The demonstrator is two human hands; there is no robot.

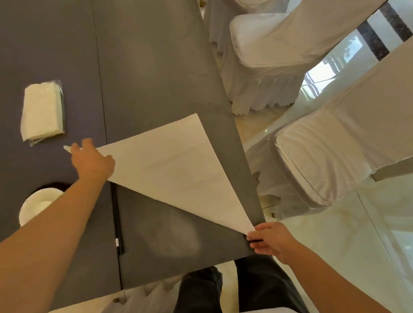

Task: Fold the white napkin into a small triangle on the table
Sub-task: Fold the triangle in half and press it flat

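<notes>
Item, left to right: wrapped stack of paper napkins (pixel 42 110); white dish (pixel 37 206); our left hand (pixel 91 160) pressing, perhaps pinching, one corner of the white napkin (pixel 174 169), already a large triangle flat on the grey table (pixel 141 61); our right hand (pixel 269 240) pinching the opposite corner at the table edge. Smaller folds remain; open room lies beyond.

Napkin (pixel 173 167) lies flat on table (pixel 146 61), folded to a triangle, one point at the right edge near the near-right corner — right hand (pixel 269 241) there. Left hand (pixel 91 160) on the opposite point, mid-table. Wrapped napkin pack (pixel 42 110) beyond the left hand; bowl (pixel 37 208) near the left edge. Covered chairs (pixel 265 49) right of the table.
</notes>
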